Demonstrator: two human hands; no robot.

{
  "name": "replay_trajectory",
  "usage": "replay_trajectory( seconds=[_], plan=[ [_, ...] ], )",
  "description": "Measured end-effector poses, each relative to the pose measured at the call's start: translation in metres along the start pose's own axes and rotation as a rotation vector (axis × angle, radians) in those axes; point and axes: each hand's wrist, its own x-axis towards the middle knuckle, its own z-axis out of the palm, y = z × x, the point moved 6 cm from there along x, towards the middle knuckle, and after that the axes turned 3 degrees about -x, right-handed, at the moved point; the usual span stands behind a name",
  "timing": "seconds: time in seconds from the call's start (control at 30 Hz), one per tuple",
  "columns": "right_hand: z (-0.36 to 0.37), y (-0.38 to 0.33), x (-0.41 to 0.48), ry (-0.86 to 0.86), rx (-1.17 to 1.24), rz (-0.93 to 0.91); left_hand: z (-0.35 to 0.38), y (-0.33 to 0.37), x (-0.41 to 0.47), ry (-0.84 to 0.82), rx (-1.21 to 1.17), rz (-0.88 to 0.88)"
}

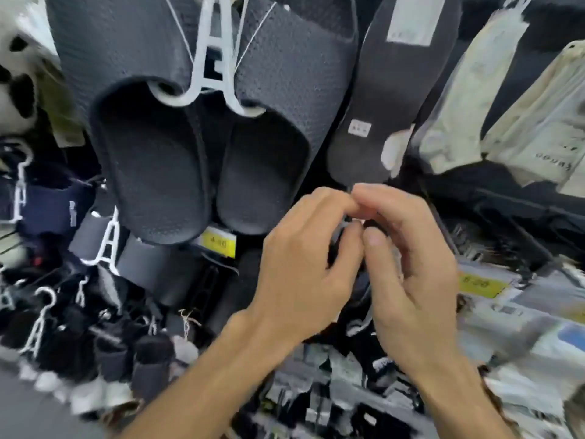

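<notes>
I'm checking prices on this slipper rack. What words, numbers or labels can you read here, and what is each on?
Nothing reads clearly.
Left yellow tag below the dark slipper pair: digits, too blurred.
Right yellow tag: digits, blurred.
White sticker on the grey sole: too small.
White label higher on that sole: blurred.
Pale packet: printed row, unreadable.
The left hand and right hand pinch a small dark item: no text seen.

Indistinct dark item (371, 224) between fingers (332, 202)
</notes>
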Motion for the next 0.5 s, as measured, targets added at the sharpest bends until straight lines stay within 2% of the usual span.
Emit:
replay_trajectory(
  seconds=[0.07,0.17,0.23,0.33,0.5],
  plan=[
    [0.013,0.002,-0.042,-0.041,0.114,0.101,0.001,-0.004,-0.037,-0.004,-0.025,-0.063],
    [0.046,0.018,-0.123,-0.224,0.255,0.302,0.005,-0.034,-0.131,-0.038,-0.02,-0.314],
    [0.077,0.034,-0.199,-0.449,0.29,0.505,0.007,-0.06,-0.22,-0.043,0.008,-0.592],
    [0.12,0.064,-0.343,-0.773,0.275,0.802,0.012,-0.096,-0.38,-0.099,0.045,-1.107],
    [0.163,0.095,-0.563,-1.162,0.172,1.098,-0.001,-0.128,-0.614,-0.281,0.199,-1.728]
  ],
)
